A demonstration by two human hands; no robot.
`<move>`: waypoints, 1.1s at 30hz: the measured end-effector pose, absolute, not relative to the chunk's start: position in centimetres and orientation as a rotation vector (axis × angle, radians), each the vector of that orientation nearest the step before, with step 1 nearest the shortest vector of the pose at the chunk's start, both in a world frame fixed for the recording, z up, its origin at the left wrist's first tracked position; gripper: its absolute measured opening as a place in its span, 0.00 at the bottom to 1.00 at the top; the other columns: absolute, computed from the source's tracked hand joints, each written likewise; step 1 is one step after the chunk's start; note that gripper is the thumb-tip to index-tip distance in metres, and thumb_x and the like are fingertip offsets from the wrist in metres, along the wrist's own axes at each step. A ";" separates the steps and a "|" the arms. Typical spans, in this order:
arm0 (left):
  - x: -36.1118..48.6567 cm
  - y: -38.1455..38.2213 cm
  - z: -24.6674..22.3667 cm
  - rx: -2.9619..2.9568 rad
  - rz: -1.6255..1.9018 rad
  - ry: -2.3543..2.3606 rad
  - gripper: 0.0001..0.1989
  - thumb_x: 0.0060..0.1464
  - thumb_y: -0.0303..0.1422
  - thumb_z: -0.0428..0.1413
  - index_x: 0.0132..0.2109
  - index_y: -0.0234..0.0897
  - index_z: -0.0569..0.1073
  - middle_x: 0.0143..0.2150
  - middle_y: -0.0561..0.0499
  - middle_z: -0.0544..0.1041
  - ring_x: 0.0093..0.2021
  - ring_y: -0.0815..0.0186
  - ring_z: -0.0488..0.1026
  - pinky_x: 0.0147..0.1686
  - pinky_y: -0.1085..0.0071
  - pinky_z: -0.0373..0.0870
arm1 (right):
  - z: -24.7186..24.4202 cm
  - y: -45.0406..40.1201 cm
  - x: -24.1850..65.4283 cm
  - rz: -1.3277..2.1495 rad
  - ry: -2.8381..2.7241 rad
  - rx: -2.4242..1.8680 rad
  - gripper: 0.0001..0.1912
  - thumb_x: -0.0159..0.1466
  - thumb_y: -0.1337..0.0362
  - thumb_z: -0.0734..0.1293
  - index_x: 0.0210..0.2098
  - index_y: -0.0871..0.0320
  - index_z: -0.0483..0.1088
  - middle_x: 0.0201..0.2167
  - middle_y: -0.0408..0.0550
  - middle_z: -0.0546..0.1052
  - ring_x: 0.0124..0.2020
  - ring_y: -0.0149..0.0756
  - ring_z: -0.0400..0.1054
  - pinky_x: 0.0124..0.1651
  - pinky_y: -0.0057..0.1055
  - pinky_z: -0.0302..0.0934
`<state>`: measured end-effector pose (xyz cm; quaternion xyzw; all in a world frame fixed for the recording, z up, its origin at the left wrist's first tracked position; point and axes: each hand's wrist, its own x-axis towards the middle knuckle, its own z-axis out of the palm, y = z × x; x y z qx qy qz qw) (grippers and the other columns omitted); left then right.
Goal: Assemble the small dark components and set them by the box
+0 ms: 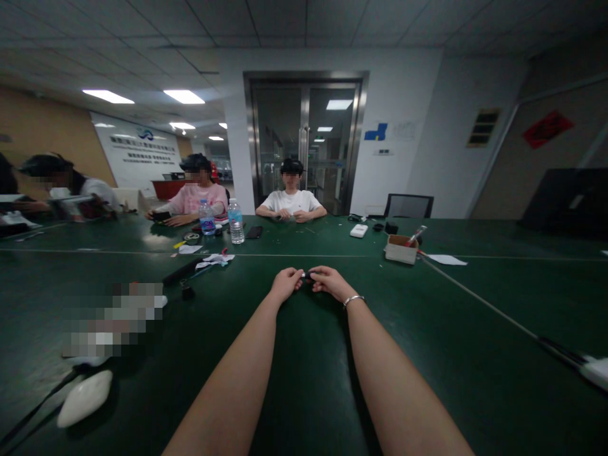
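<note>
Both my arms reach forward over a dark green table [313, 354]. Between my fingertips is a small dark object [306, 275] with a shiny, light end on its left side; it is too small to make out further. My left hand [287, 284] pinches the light end. My right hand [331, 283], with a silver bangle on its wrist, has its fingers closed round the dark end. The hands are close together, slightly above or on the tabletop.
Two water bottles [236, 221], a black phone [254, 232] and crumpled paper [215, 260] lie ahead to the left. A small box [401, 249] and a white device [358, 230] are ahead to the right. At left is a white object [85, 398]. Several people sit opposite.
</note>
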<state>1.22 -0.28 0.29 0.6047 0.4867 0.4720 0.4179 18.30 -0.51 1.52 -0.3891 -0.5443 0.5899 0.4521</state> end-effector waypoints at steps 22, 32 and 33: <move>1.3 -0.1 -0.1 1.563 1.177 1.223 0.17 0.51 0.45 0.52 0.30 0.34 0.69 0.22 0.53 0.70 0.22 0.72 0.66 0.25 0.74 0.63 | 1.1 0.0 18.2 1.466 -1.339 -0.947 0.10 0.57 0.72 0.68 0.40 0.63 0.69 0.24 0.45 0.74 0.19 0.24 0.67 0.26 0.24 0.70; 1.2 -0.1 -0.1 1.585 1.155 1.238 0.17 0.51 0.46 0.51 0.31 0.34 0.70 0.22 0.53 0.71 0.22 0.71 0.66 0.25 0.74 0.63 | 1.2 -0.1 18.2 1.465 -1.331 -0.966 0.10 0.58 0.72 0.68 0.41 0.64 0.69 0.25 0.47 0.75 0.19 0.24 0.67 0.25 0.24 0.70; 1.2 0.0 -0.1 1.581 1.153 1.237 0.18 0.51 0.46 0.51 0.31 0.34 0.70 0.22 0.53 0.71 0.22 0.71 0.66 0.25 0.74 0.63 | 1.2 -0.1 18.2 1.468 -1.330 -0.964 0.11 0.58 0.72 0.68 0.41 0.64 0.69 0.25 0.46 0.75 0.19 0.24 0.67 0.25 0.24 0.70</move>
